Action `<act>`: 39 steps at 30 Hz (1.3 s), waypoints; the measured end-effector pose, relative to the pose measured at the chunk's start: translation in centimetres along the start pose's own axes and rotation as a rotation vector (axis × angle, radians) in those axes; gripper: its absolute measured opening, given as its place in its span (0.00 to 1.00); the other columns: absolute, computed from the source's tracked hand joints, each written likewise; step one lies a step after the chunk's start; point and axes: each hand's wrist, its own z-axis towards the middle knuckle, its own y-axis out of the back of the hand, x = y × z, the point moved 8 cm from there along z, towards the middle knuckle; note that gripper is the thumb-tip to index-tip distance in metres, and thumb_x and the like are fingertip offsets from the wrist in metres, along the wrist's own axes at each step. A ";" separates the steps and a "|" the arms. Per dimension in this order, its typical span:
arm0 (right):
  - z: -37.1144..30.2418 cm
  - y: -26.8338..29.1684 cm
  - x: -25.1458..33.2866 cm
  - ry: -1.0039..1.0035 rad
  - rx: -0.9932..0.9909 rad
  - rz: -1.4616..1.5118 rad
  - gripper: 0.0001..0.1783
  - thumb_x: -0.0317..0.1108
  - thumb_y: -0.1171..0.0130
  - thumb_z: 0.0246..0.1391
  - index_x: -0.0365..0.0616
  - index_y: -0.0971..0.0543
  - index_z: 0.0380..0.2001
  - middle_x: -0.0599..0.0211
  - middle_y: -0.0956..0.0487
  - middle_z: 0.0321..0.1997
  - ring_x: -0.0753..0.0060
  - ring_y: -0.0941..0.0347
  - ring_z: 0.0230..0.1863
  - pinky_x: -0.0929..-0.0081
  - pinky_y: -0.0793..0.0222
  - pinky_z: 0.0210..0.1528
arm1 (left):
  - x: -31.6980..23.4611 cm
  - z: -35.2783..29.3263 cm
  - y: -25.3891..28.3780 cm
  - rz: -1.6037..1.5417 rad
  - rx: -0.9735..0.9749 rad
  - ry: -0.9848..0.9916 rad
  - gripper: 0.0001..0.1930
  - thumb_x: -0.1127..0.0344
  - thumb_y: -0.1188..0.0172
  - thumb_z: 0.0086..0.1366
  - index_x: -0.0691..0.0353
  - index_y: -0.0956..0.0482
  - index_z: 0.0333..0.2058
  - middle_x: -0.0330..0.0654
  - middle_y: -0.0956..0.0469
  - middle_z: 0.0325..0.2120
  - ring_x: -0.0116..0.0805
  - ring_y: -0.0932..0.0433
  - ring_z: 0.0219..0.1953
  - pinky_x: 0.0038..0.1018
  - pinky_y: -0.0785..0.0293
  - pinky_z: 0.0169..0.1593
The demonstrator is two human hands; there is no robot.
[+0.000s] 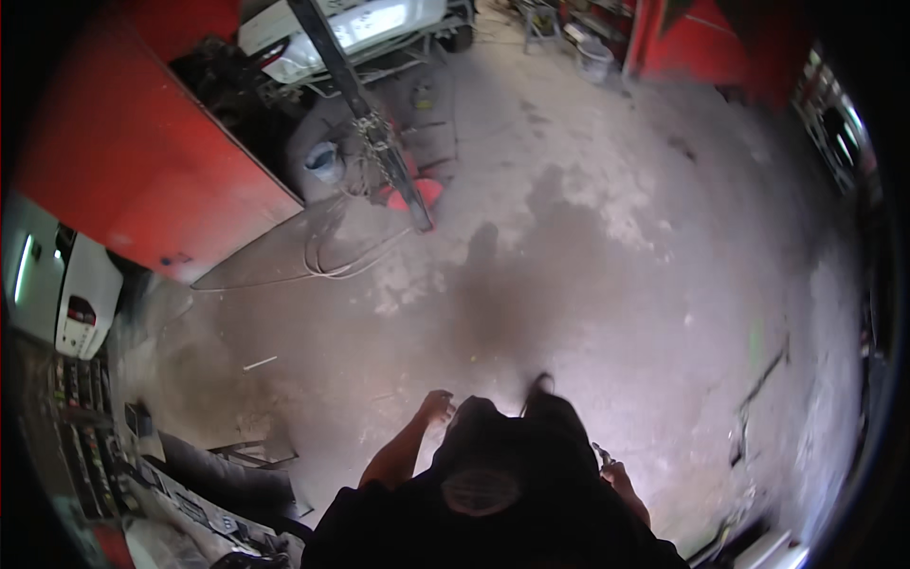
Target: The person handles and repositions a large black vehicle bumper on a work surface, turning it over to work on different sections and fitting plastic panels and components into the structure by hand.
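Observation:
My left hand (437, 406) hangs beside my left thigh, its fingers loosely apart and nothing visible in them. On the other side, my right hand (616, 473) is closed around a small shiny metal tool (602, 454). Only the tool's upper end sticks out past my fingers, and its kind is too small to make out. Neither hand touches anything else that shows. One dark shoe (543, 382) is stretched forward on the concrete floor (607, 313).
Ahead to the left, a dark post (351, 90) with a chain stands near a bucket (324, 163) and a looped hose (327, 273). A red panel (161, 152) and white car parts (85, 294) line the left. Bumper-like parts (223, 474) lie near left. Another bucket (594, 60) stands far off.

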 end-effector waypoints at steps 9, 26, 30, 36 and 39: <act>26.8 28.9 34.9 0.299 -0.083 0.343 0.07 0.28 0.34 0.50 0.35 0.20 0.29 0.64 0.26 0.18 0.70 0.28 0.14 0.65 0.29 0.14 | -16.3 11.4 1.7 0.401 -0.315 -0.416 0.18 0.65 0.50 0.64 0.65 0.14 0.43 0.55 0.15 0.34 0.45 0.15 0.37 0.40 0.20 0.45; 41.2 38.8 100.6 0.524 -0.048 0.225 0.06 0.25 0.40 0.48 0.30 0.21 0.25 0.59 0.25 0.15 0.65 0.28 0.14 0.65 0.31 0.17 | -62.9 36.1 26.4 -0.444 -0.183 -0.098 0.20 0.60 0.46 0.70 0.62 0.26 0.57 0.48 0.16 0.32 0.36 0.19 0.24 0.30 0.22 0.26; 40.3 38.5 123.6 0.640 0.112 0.239 0.27 0.23 0.45 0.50 0.40 0.25 0.56 0.66 0.28 0.20 0.70 0.31 0.14 0.67 0.32 0.17 | -61.9 38.4 29.0 -0.664 -0.381 -0.019 0.20 0.59 0.46 0.71 0.62 0.26 0.57 0.48 0.16 0.32 0.36 0.19 0.23 0.31 0.22 0.26; 50.1 31.9 153.9 1.187 -0.107 -0.435 0.31 0.29 0.41 0.47 0.41 0.26 0.59 0.49 0.20 0.33 0.49 0.21 0.35 0.57 0.24 0.39 | -52.4 37.9 22.0 -1.034 -0.763 0.259 0.20 0.60 0.47 0.71 0.62 0.30 0.57 0.52 0.18 0.32 0.43 0.19 0.23 0.34 0.20 0.22; 53.2 30.8 170.1 1.528 -0.298 -0.467 0.30 0.31 0.40 0.48 0.43 0.26 0.58 0.41 0.20 0.48 0.37 0.25 0.53 0.53 0.29 0.56 | -55.3 40.4 13.3 -1.447 -0.817 0.480 0.20 0.59 0.48 0.72 0.61 0.32 0.58 0.53 0.19 0.31 0.47 0.18 0.26 0.39 0.20 0.25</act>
